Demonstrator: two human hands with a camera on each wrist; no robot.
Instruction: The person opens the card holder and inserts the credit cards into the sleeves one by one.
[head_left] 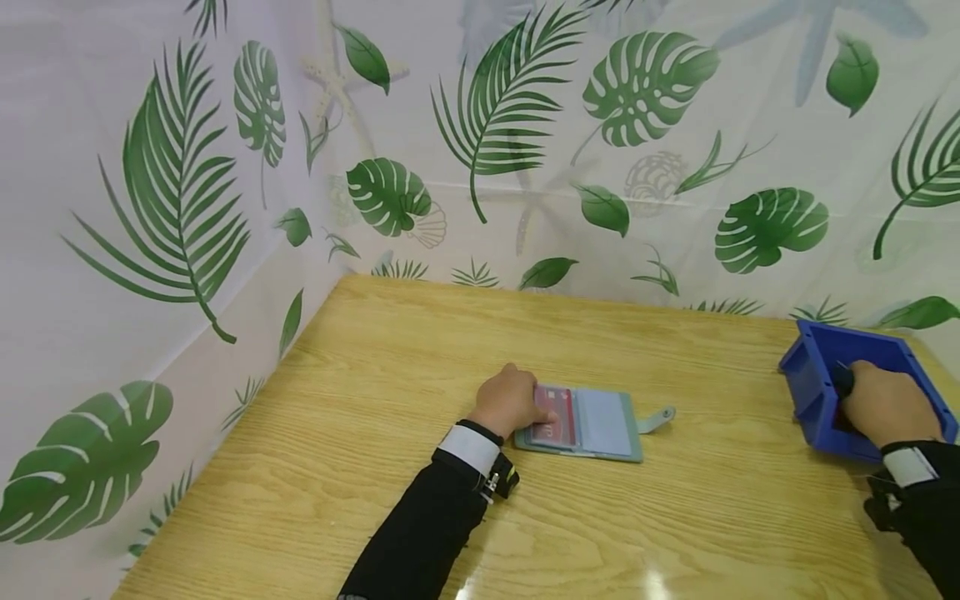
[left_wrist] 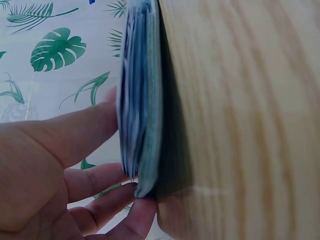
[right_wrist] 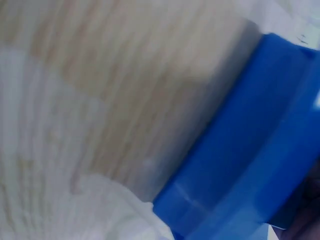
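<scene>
Pinching left edge of open card wallet [head_left: 597,423], centre of frame on bench [head_left: 420,333], with left grip [head_left: 508,403]. Reaching with right grip [head_left: 892,410] into blue bin [head_left: 807,398], right of frame; cannot tell closure on dark object [head_left: 842,380]. Likely steadying wallet while picking; next, probably calling for clear lift.

A blue plastic bin [right_wrist: 227,145] slants across the right side on a pale, blurry wood-grained counter [right_wrist: 130,105], with the right hand's dim, mostly cropped fingers [right_wrist: 306,222] at the lower right corner.
</scene>
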